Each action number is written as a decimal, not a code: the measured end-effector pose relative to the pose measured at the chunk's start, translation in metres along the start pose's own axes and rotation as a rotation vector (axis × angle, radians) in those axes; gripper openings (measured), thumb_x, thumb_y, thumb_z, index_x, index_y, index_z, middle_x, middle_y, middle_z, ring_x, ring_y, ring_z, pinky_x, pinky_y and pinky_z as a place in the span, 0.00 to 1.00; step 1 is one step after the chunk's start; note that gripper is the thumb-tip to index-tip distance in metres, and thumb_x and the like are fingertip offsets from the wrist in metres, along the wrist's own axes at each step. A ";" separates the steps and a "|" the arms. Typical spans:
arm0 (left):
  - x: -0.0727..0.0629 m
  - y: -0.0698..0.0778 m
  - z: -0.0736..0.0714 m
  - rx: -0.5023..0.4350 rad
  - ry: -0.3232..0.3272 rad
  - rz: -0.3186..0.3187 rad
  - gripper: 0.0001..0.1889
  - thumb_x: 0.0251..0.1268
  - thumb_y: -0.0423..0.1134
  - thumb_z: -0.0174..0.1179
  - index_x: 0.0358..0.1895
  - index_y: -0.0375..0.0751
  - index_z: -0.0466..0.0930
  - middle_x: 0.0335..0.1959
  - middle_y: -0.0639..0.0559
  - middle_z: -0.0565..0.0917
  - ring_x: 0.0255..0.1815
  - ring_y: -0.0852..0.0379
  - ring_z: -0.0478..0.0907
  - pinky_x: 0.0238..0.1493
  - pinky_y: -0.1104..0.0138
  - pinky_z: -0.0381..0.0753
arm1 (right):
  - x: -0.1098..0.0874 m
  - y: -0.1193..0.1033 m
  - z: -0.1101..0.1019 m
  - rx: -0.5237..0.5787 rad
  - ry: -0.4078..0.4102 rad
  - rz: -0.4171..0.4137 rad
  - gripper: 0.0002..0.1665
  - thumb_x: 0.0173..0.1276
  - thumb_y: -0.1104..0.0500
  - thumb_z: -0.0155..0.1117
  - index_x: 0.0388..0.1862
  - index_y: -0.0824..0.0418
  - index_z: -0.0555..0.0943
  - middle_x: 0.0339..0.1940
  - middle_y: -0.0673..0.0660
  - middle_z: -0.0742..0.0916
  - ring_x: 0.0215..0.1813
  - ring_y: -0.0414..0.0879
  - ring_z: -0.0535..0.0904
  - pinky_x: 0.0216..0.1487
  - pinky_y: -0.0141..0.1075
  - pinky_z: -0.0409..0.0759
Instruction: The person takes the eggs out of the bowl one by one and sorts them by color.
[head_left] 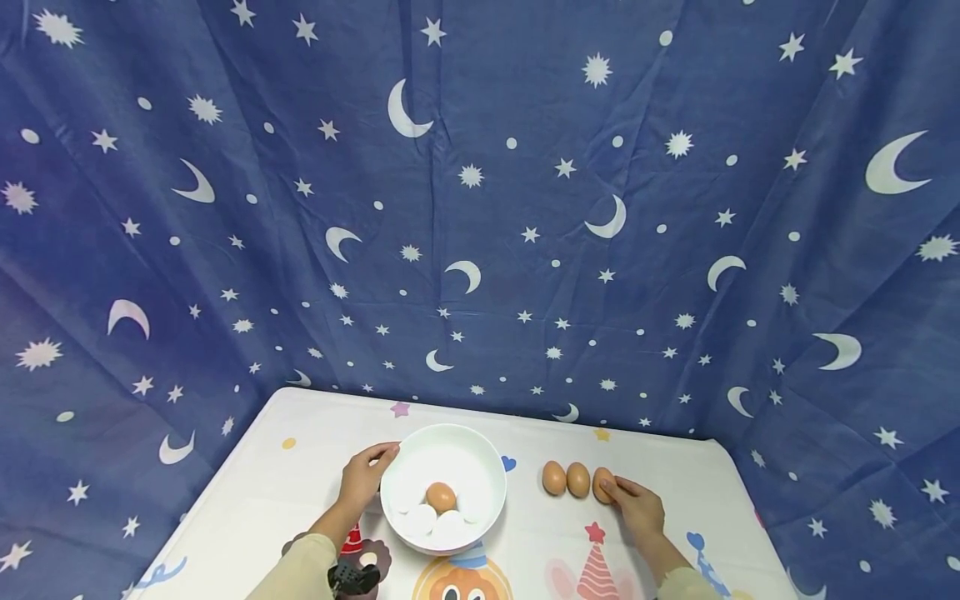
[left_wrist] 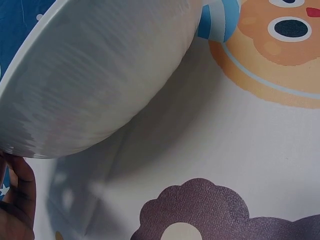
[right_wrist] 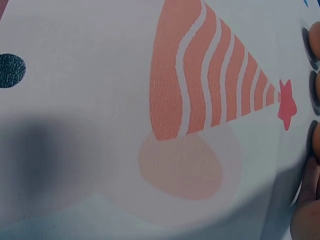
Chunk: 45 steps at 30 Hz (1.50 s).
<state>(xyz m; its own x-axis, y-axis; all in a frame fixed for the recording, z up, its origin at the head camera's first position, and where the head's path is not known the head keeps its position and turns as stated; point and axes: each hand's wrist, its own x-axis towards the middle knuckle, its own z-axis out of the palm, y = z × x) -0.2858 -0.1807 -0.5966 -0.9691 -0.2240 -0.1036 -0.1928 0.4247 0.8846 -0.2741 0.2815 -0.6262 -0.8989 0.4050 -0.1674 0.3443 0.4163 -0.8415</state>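
My left hand [head_left: 362,477] holds the rim of a white bowl [head_left: 442,442] at its left side. Inside the bowl, one brown egg [head_left: 440,497] lies among several white eggs [head_left: 420,520]. The left wrist view shows the bowl's outer wall [left_wrist: 100,75] close up, with my fingers [left_wrist: 25,192] at its edge. To the right of the bowl, three brown eggs stand in a row on the table. My right hand [head_left: 637,510] pinches the rightmost brown egg [head_left: 602,483]; the middle egg [head_left: 577,480] and left egg [head_left: 554,478] are untouched. The right wrist view cuts off most of this hand.
A white tablecloth [head_left: 330,425] printed with cartoon figures covers the table. Its far edge meets a dark blue curtain [head_left: 510,208] with moons and stars, which also hangs along both sides. A small black object [head_left: 352,577] sits at my left wrist.
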 end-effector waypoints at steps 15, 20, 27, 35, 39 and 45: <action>0.000 0.000 0.001 -0.012 0.004 0.001 0.25 0.69 0.56 0.58 0.57 0.40 0.82 0.52 0.42 0.82 0.46 0.52 0.80 0.37 0.71 0.83 | -0.003 0.000 0.001 0.061 -0.001 0.009 0.38 0.63 0.44 0.71 0.61 0.71 0.76 0.64 0.71 0.77 0.70 0.68 0.66 0.71 0.57 0.62; 0.000 -0.002 0.001 -0.013 -0.004 -0.005 0.27 0.69 0.58 0.58 0.58 0.40 0.82 0.53 0.42 0.82 0.45 0.52 0.80 0.38 0.69 0.84 | -0.005 -0.001 0.000 0.047 0.012 -0.001 0.36 0.63 0.45 0.71 0.59 0.71 0.78 0.59 0.69 0.81 0.61 0.63 0.78 0.65 0.52 0.73; 0.000 -0.003 0.002 -0.011 0.006 -0.004 0.26 0.68 0.58 0.58 0.57 0.41 0.82 0.51 0.42 0.82 0.44 0.53 0.80 0.35 0.72 0.82 | -0.005 -0.004 -0.008 0.016 0.030 -0.040 0.32 0.65 0.48 0.69 0.59 0.71 0.78 0.58 0.69 0.82 0.64 0.66 0.74 0.66 0.54 0.70; 0.000 -0.001 0.000 -0.002 -0.002 -0.005 0.26 0.69 0.58 0.57 0.58 0.41 0.82 0.52 0.43 0.82 0.48 0.51 0.79 0.38 0.70 0.82 | -0.006 -0.021 -0.001 0.063 0.058 -0.074 0.29 0.67 0.51 0.69 0.61 0.68 0.78 0.56 0.65 0.84 0.61 0.60 0.78 0.46 0.23 0.78; 0.001 -0.001 0.000 -0.001 0.001 -0.009 0.27 0.69 0.59 0.57 0.58 0.41 0.82 0.53 0.42 0.82 0.48 0.51 0.80 0.39 0.70 0.83 | -0.012 -0.041 0.010 0.086 0.036 -0.130 0.27 0.66 0.55 0.69 0.60 0.67 0.79 0.56 0.64 0.85 0.60 0.58 0.79 0.45 0.18 0.76; 0.002 -0.002 0.002 0.001 0.004 -0.020 0.27 0.69 0.59 0.57 0.57 0.42 0.82 0.53 0.43 0.83 0.49 0.50 0.80 0.40 0.69 0.83 | -0.023 -0.069 0.030 0.147 -0.015 -0.176 0.26 0.63 0.54 0.72 0.58 0.66 0.81 0.54 0.62 0.86 0.54 0.52 0.82 0.41 0.18 0.77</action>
<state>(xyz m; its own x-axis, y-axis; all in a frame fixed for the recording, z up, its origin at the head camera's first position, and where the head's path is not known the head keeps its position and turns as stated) -0.2879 -0.1800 -0.5992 -0.9644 -0.2359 -0.1192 -0.2119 0.4209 0.8820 -0.2852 0.2191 -0.5798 -0.9460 0.3237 -0.0185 0.1397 0.3556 -0.9242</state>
